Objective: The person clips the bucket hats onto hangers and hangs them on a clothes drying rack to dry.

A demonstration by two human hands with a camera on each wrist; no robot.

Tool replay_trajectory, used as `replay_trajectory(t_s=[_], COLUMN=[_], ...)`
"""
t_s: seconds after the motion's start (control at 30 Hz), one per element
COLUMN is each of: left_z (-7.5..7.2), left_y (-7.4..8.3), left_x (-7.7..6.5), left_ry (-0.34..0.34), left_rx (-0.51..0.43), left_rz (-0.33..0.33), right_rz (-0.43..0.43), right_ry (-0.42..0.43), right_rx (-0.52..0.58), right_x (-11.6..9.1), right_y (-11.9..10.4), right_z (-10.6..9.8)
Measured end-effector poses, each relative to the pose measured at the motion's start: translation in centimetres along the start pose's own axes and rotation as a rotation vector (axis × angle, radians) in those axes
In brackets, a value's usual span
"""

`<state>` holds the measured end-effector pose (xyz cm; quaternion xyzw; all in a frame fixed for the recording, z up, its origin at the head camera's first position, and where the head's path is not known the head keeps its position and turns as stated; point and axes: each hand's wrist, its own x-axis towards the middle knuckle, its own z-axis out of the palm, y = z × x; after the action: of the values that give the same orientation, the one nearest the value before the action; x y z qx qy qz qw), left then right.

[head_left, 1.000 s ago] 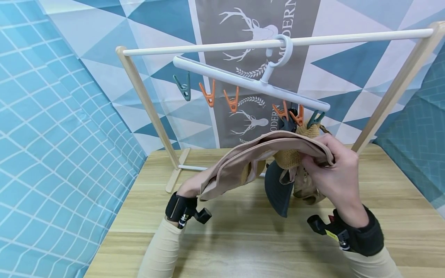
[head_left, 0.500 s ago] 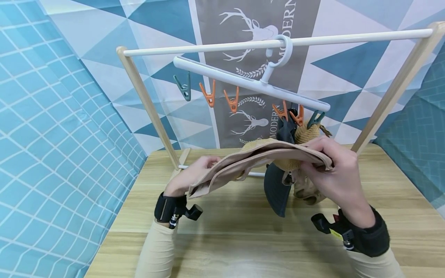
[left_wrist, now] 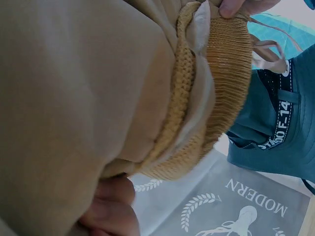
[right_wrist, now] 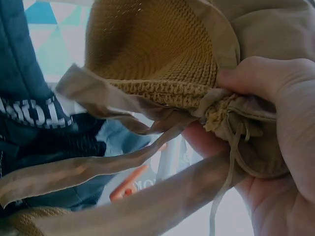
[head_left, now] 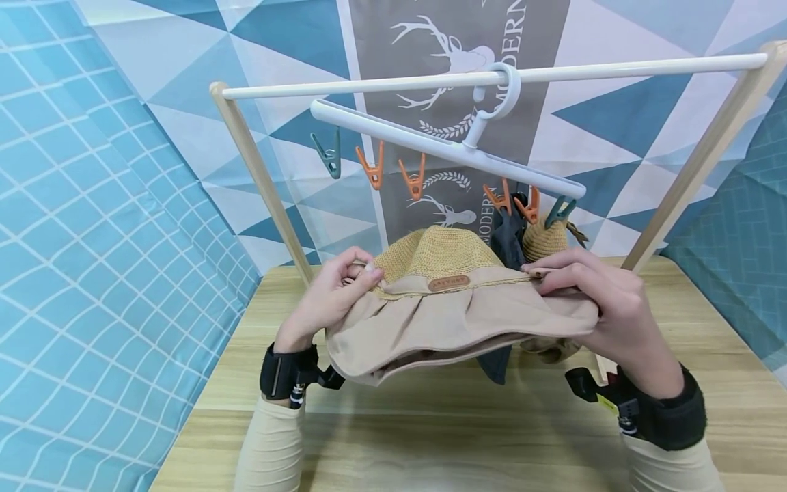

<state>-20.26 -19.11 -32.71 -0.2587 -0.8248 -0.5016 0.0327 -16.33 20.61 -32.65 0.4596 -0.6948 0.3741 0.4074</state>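
A sun hat [head_left: 455, 324] with a woven straw crown, beige cloth brim and small brown label is held up between both hands above the table. My left hand [head_left: 328, 294] pinches its left side where crown meets brim. On the opposite side my right hand [head_left: 605, 307] grips the brim's edge. The right wrist view shows the straw crown [right_wrist: 147, 49] from inside, and beige ribbon ties [right_wrist: 133, 201] trail below the right hand. Behind the hat hang a dark blue cap or hat [head_left: 507, 236] with lettered trim and another straw hat [head_left: 544, 240], both partly hidden.
A white hanger [head_left: 449, 145] hangs at a slant from the rack's white rail [head_left: 369, 86]. Its orange clips [head_left: 413, 179] and green clip [head_left: 328, 156] on the left hold nothing; those on the right hold hats. Wooden posts [head_left: 261, 181] flank the rack on the wooden table [head_left: 443, 444].
The sun hat has turned from edge-on, so its crown and label now face up. My left hand has moved up and left from beneath the brim to its side; the right keeps its hold.
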Motion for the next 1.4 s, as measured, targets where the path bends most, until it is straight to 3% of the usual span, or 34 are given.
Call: replay_trajectory(t_s=[0.13, 0.3, 0.47, 0.6, 0.77, 0.97, 1.13, 1.23, 1.4], left_z=[0.4, 1.0, 1.3, 1.3, 1.4, 1.2, 0.9, 0.6, 0.1], left_y=[-0.1, -0.5, -0.8, -1.0, -1.1, -1.3, -1.0, -0.7, -0.3], left_x=[0.0, 0.2, 0.4, 0.5, 0.5, 0.5, 0.4, 0.3, -0.1], left_ry=[0.091, 0.214, 0.285, 0.302, 0.329, 0.380, 0.391, 0.381, 0.377], left_rx=[-0.015, 0.011, 0.064, 0.081, 0.079, 0.058, 0.055, 0.085, 0.188], left_rz=[0.112, 0.306, 0.432, 0.464, 0.476, 0.501, 0.591, 0.645, 0.689], right_rz=[0.010, 0.028, 0.118, 0.157, 0.115, 0.161, 0.213, 0.228, 0.202], right_ry=[0.017, 0.045, 0.040, -0.004, -0.101, -0.303, -0.444, -0.458, -0.392], right_rx=[-0.014, -0.035, -0.130, -0.178, -0.177, -0.092, -0.004, 0.103, 0.258], right_x=[0.0, 0.1, 0.2, 0.3, 0.1, -0.2, -0.6, -0.9, -1.1], right_y=[0.2, 0.5, 0.3, 0.2, 0.7, 0.8, 0.6, 0.7, 0.9], right_z=[-0.5, -0.9, -1.6, -1.9, -2.2, -2.6, -3.3, -3.6, -3.6])
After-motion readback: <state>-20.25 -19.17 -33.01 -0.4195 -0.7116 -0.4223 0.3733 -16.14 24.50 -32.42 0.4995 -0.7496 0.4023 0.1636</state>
